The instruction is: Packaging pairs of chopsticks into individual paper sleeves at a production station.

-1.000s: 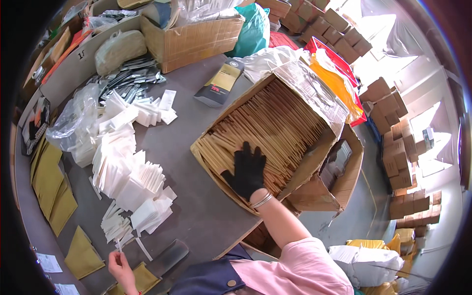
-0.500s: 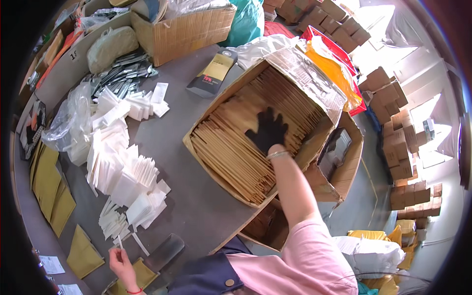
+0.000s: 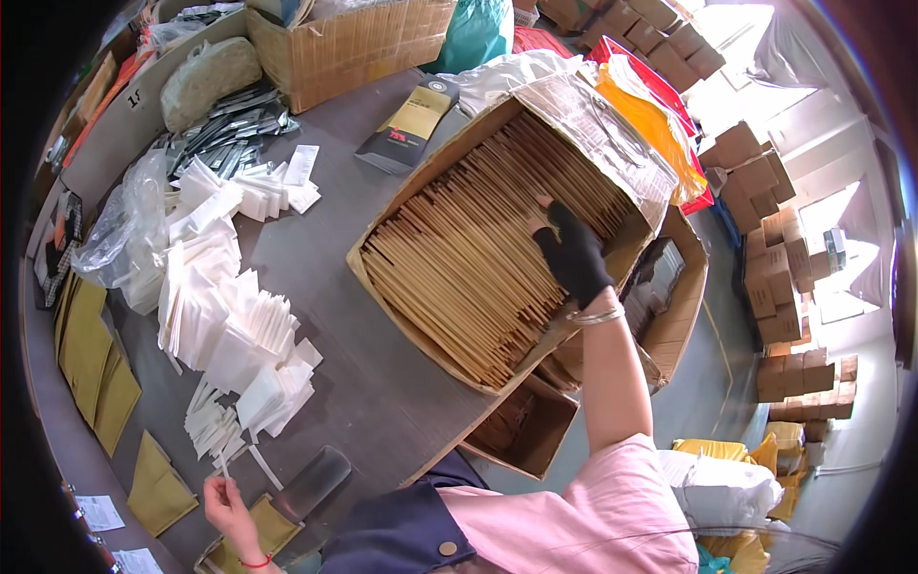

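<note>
A cardboard box (image 3: 392,330) on the table is packed with rows of thin tan pieces (image 3: 469,277) standing on edge; their exact kind is unclear. Over its right half is my right hand (image 3: 574,253), in a black glove that leaves the fingertips bare. The visible fingertips are apart and touch or hover just above the pieces. Down at the lower left, my left hand (image 3: 232,517) is closed in a pinch on a thin white strip (image 3: 224,466). Close beyond it lies a heap of folded white papers (image 3: 225,311). A dark, rounded flat piece (image 3: 317,480) is beside this hand.
Mustard-coloured envelopes (image 3: 163,488) lie along the table's left side. A black-and-gold pack (image 3: 409,124) stands behind the papers, near a large carton (image 3: 354,53). Right of the packed box is another open box (image 3: 679,325); a smaller one (image 3: 526,430) sits below the table edge.
My right hand has shifted right, from spread flat over the box's middle to bent fingers at its right half. More tan edges show there. My left hand has barely moved.
</note>
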Demonstrator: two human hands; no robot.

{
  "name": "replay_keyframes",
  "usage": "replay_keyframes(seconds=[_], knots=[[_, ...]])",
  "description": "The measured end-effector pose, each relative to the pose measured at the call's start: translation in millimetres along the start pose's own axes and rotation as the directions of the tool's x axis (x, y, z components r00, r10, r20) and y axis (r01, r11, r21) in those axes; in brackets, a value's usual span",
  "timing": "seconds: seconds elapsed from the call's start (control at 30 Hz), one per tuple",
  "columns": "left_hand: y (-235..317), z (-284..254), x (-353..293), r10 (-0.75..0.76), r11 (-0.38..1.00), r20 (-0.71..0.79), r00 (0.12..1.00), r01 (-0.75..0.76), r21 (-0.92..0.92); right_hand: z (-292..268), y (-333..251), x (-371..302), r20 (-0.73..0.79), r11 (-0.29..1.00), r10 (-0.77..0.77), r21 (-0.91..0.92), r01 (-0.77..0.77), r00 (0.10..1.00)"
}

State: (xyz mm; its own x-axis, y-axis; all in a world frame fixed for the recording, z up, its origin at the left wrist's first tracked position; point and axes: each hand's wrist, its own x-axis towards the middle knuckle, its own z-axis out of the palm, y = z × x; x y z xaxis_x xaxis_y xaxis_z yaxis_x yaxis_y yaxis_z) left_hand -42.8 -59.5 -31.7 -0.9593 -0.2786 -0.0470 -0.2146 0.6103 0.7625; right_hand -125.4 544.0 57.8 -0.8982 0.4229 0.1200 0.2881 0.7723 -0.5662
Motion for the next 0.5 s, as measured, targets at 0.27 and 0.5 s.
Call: replay_keyframes(seconds=[0.27,0.5], knots=[[13.4,5.6,-6.7,-0.009,1.0,0.093,0.996,0.011,-0.021,-26.9,6.4,-18.1,-0.082,0.937,0.147,0.332,-0.112,0.986],[8.7,2.8,-9.9,0.002,1.0,0.127,0.992,-0.002,0.0,-14.3,4.7,-8.2,-0.047,0.937,0.173,0.315,-0.15,0.984]])
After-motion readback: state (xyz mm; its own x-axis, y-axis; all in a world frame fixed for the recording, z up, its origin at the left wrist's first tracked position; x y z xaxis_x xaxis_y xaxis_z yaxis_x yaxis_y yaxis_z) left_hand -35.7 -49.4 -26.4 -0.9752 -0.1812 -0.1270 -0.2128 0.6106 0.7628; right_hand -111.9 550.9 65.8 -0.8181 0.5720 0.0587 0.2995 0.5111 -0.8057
